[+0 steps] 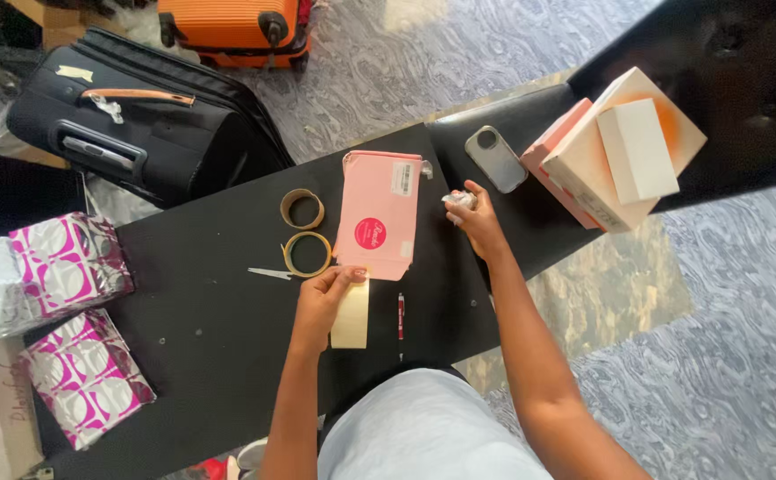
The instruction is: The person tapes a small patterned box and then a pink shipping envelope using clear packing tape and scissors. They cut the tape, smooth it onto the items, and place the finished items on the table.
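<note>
Touching flat pink box (377, 216) (matte cardboard)

A flat pink cardboard box (377, 218) with a red round label (370, 233) lies mid-table; stacked pink-and-white boxes (615, 156) far right; two magenta-patterned foil packages (72, 324) near left.

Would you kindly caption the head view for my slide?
Left hand touching flat pink cardboard box on black table; right hand gripping small crumpled white wad.
</note>
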